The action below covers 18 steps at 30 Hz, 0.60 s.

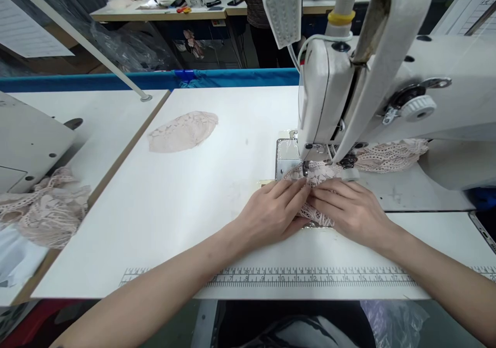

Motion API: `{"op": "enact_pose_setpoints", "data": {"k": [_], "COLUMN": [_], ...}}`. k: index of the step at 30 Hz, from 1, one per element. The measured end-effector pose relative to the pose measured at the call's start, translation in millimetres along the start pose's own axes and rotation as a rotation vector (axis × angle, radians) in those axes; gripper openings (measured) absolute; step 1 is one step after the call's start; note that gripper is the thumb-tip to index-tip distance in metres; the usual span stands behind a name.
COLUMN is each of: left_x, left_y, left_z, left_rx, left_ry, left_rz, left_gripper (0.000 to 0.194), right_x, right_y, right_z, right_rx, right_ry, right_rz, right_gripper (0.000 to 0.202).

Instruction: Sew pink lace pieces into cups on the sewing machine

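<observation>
Lace (315,215), pale pink — at the presser foot (305,168) of a white sewing machine (315,97). Left hand (273,206), right hand (352,208): fingers outstretched upon it; any pinch beneath, cannot tell. Step, apparently: guiding fabric for stitching. Next move calls for even feeding — lace flat, fingertips clear.

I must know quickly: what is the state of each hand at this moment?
Left hand: on the pink lace, fingers extended; whether it pinches cannot be told.
Right hand: on the same lace, fingers extended; pinching cannot be told either.
</observation>
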State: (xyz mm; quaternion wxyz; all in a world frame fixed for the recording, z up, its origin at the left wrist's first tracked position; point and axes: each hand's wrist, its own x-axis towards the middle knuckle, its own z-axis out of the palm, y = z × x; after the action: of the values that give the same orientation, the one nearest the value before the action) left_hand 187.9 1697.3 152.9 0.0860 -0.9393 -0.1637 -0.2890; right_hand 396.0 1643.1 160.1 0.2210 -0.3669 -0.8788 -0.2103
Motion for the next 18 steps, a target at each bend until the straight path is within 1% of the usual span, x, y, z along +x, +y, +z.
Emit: {"op": "enact_pose_setpoints", "data": {"k": [2,5,8,14,18], "left_x": [-1.5,-3.7,-5.1,-5.4,-4.1], "left_y": [0.7,0.7,0.7,1.0,-0.3], "left_z": [-0.4,0.2,1.4,3.4,4.1], "left_rx": [0.041,0.089,0.137,0.169,0.186], "left_ry": [-0.038,-0.061,-0.061,-0.054,-0.038], "left_rz": [-0.005,0.021,0.044,0.062,0.065], "left_gripper": [0.043,0.037,0.032,0.030,0.028], "right_x": [0.2,-0.1,0.1,0.8,0.2], "right_y": [-0.5,-0.7,-0.6,-0.3,0.7], "right_z": [-0.6,-1.6,-2.0,-1.3,-0.6], "right_rx": [0.011,0.023,0.034,0.029,0.022], "right_ry": [0.018,0.015,0.015,0.022,0.030], "right_rz": [-0.017,-0.036,-0.035,-0.035,-0.037], "right_gripper": [0.025,0.024,0.024,0.024,0.029]}}
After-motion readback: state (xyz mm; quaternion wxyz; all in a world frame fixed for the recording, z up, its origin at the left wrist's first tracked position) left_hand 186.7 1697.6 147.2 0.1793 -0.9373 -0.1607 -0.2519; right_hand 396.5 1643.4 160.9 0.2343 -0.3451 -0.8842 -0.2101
